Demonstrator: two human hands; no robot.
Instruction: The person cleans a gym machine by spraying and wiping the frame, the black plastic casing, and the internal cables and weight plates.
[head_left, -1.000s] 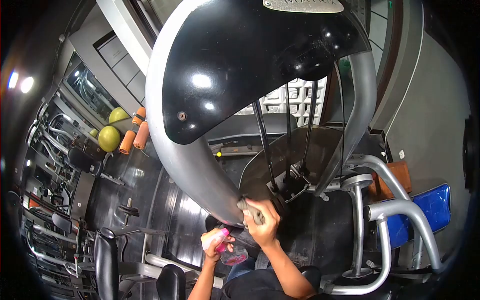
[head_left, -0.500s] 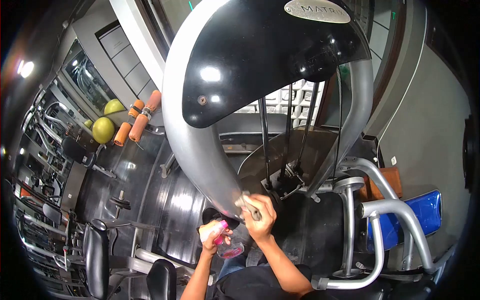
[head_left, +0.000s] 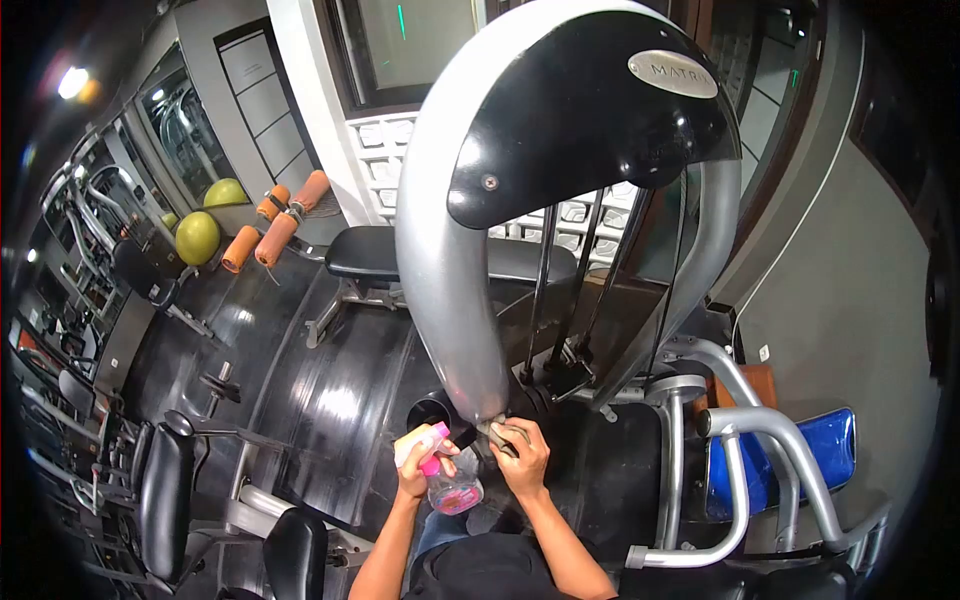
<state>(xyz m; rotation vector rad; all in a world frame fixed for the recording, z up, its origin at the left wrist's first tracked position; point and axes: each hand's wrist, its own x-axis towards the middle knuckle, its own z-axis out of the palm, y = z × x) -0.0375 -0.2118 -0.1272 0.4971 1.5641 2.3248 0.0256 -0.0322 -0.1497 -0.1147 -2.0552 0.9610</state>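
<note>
Our right hand [head_left: 522,460] presses a grey cloth [head_left: 497,432] against the silver machine frame [head_left: 450,290], fingers closed on it; our left hand [head_left: 418,470] grips the spray bottle [head_left: 447,480], which could tip and leak.

The cloth [head_left: 497,431] is now pressed by the right hand [head_left: 520,462] lower on the silver frame [head_left: 447,280], near its foot; the spray bottle [head_left: 440,470] is held closer beside it.
</note>
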